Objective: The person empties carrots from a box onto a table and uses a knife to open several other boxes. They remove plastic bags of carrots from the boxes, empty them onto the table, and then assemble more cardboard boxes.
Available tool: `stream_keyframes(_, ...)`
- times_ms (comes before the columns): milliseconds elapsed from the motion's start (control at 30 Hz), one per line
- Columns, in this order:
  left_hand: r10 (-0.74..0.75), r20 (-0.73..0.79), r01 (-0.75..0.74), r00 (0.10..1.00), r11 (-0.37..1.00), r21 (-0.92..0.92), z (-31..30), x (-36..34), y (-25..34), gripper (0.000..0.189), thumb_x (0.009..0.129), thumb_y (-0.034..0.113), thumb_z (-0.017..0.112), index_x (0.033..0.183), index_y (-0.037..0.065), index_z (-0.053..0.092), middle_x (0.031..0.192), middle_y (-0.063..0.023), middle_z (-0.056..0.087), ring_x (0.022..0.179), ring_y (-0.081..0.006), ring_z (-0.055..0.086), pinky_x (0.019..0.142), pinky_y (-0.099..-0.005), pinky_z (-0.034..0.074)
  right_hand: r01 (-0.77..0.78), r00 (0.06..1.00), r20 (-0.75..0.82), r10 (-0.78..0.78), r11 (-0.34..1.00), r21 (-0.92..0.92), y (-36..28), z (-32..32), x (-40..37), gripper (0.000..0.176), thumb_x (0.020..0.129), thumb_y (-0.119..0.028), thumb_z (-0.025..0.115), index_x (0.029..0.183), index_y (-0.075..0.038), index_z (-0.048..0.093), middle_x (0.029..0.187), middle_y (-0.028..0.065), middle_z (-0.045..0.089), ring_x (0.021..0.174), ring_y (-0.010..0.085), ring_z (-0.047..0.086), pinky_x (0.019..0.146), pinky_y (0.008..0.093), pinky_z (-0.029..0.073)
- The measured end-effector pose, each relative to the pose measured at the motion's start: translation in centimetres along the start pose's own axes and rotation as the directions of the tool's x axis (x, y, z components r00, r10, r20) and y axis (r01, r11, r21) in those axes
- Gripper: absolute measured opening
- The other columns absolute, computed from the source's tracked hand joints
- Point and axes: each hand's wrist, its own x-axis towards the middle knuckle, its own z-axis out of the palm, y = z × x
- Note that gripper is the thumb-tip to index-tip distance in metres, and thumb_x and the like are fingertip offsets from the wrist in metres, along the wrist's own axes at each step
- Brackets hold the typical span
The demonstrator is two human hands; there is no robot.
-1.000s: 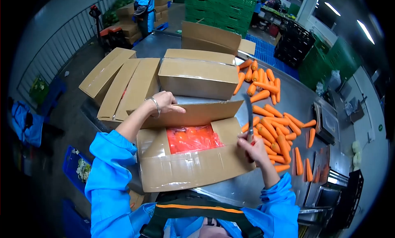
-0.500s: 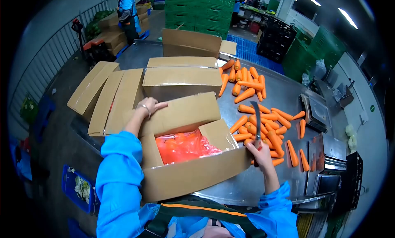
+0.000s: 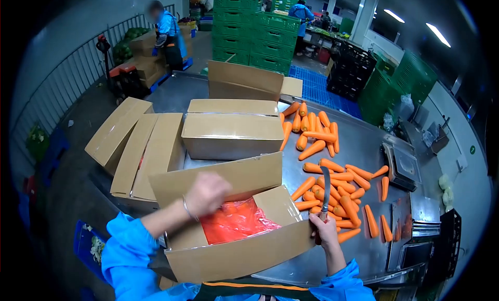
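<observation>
An open cardboard box (image 3: 234,259) stands in front of me with its flaps raised. Inside lies a red plastic bag (image 3: 239,223). My left hand (image 3: 208,194), smeared by motion, is over the left part of the box opening, in front of the far flap (image 3: 254,173). Wrapped round the handle of a knife (image 3: 326,192) is my right hand (image 3: 326,231), at the box's right corner. The curved blade points up and away from me, over a heap of carrots (image 3: 345,199) on the steel table (image 3: 291,267).
Closed cardboard boxes (image 3: 234,127) stand behind and left of the open one. More carrots (image 3: 314,137) lie farther back. A scale (image 3: 403,163) sits at the right edge. Green crates (image 3: 273,41) rise beyond the table, and a person (image 3: 170,36) stands by stacked boxes at the back left.
My left hand has come off the far flap's top edge and moved down over the box opening. My right hand keeps the knife. The camera view has tilted up.
</observation>
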Motion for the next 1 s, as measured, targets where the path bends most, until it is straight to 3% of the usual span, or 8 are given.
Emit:
stream_keyframes(100, -0.002, 0.624, 0.46, 0.781, 0.678, -0.574, 1.4, -3.1, 7.1, 0.042, 0.09, 0.036, 0.047, 0.115, 0.003, 0.054, 0.109, -0.016, 0.058, 0.105, -0.029, 0.054, 0.094, -0.0369, 0.04, 0.044, 0.998, -0.058, -0.038, 0.993, 0.109, 0.0, -0.2, -1.5, 0.019, 0.078, -0.019, 0.066, 0.076, -0.004, 0.055, 0.059, 0.0008, 0.052, 0.04, 0.0087, 0.046, 0.037, 0.0205, 0.039)
stream_keyframes(200, -0.05, 0.693, 0.548, 0.72, 0.653, -0.523, 0.4, -1.2, 8.4, 0.057, 0.089, 0.044, 0.047, 0.13, 0.005, 0.04, 0.112, -0.0203, 0.056, 0.106, -0.0295, 0.054, 0.093, -0.0341, 0.041, 0.113, 0.991, -0.103, -0.09, 0.964, 0.239, -0.5, -0.7, -2.9, 0.016, 0.077, -0.014, 0.066, 0.074, -0.004, 0.054, 0.061, 0.0008, 0.052, 0.042, 0.008, 0.047, 0.038, 0.0201, 0.039)
stream_keyframes(267, 0.136, 0.893, 0.675, 0.43, 0.608, -0.417, -2.1, 0.6, 11.2, 0.066, 0.086, 0.047, 0.051, 0.133, 0.006, 0.033, 0.107, -0.0215, 0.058, 0.097, -0.0299, 0.058, 0.086, -0.0347, 0.045, 0.164, 0.983, -0.138, -0.124, 0.931, 0.326, -0.2, -0.9, -3.7, 0.015, 0.076, -0.013, 0.065, 0.072, -0.005, 0.053, 0.06, 0.0011, 0.052, 0.041, 0.0091, 0.047, 0.038, 0.0207, 0.039)
stream_keyframes(400, 0.056, 0.813, 0.463, 0.58, 0.798, -0.385, -2.4, -0.5, 13.5, 0.054, 0.088, 0.042, 0.049, 0.126, 0.004, 0.039, 0.084, -0.0231, 0.059, 0.075, -0.0341, 0.06, 0.065, -0.0405, 0.048, 0.237, 0.966, -0.196, -0.169, 0.883, 0.404, 0.0, -1.3, -5.0, 0.013, 0.073, -0.007, 0.06, 0.065, -0.004, 0.05, 0.051, 0.006, 0.053, 0.037, 0.0126, 0.048, 0.038, 0.0219, 0.039)
stream_keyframes(633, -0.072, 0.364, 0.148, 0.929, 0.971, -0.187, -5.0, -2.9, 13.6, 0.06, 0.084, 0.042, 0.053, 0.122, -0.002, 0.038, 0.102, -0.0248, 0.056, 0.097, -0.0315, 0.056, 0.084, -0.0423, 0.044, 0.258, 0.962, -0.202, -0.186, 0.861, 0.437, 0.7, -1.9, -5.2, 0.012, 0.072, -0.007, 0.059, 0.064, -0.003, 0.05, 0.054, 0.007, 0.054, 0.037, 0.0129, 0.048, 0.038, 0.0229, 0.042)
stream_keyframes(833, -0.515, 0.723, 0.503, 0.46, 0.822, 0.266, -12.1, -7.8, 14.8, 0.054, 0.076, 0.056, 0.058, 0.073, 0.002, 0.061, 0.06, -0.0175, 0.059, 0.057, -0.0316, 0.062, 0.047, -0.0358, 0.05, 0.208, 0.977, -0.135, -0.167, 0.898, 0.388, 0.2, -1.6, -4.5, 0.013, 0.074, -0.01, 0.06, 0.067, -0.004, 0.052, 0.055, 0.0047, 0.053, 0.037, 0.0123, 0.048, 0.037, 0.0223, 0.041)
stream_keyframes(933, -0.581, 0.407, 0.531, 0.705, 0.812, 0.242, -11.6, -9.5, 17.3, 0.052, 0.076, 0.053, 0.059, 0.056, 0.006, 0.056, 0.046, -0.0117, 0.054, 0.045, -0.0274, 0.058, 0.039, -0.0348, 0.046, 0.062, 0.997, 0.043, -0.07, 0.985, 0.16, -1.3, -2.7, -3.0, 0.017, 0.077, -0.014, 0.063, 0.069, -0.004, 0.052, 0.057, 0.0036, 0.053, 0.037, 0.0115, 0.047, 0.036, 0.0228, 0.04)
stream_keyframes(1000, -0.6, 0.371, 0.537, 0.709, 0.8, 0.269, -11.8, -9.5, 18.4, 0.044, 0.075, 0.048, 0.062, 0.059, 0.007, 0.057, 0.05, -0.0114, 0.055, 0.045, -0.025, 0.058, 0.039, -0.033, 0.045, 0.354, 0.932, 0.18, -0.314, 0.895, -0.271, -3.4, -3.5, -1.2, 0.019, 0.08, -0.017, 0.065, 0.076, -0.003, 0.052, 0.058, -0.0017, 0.048, 0.047, 0.006, 0.044, 0.042, 0.0205, 0.035)
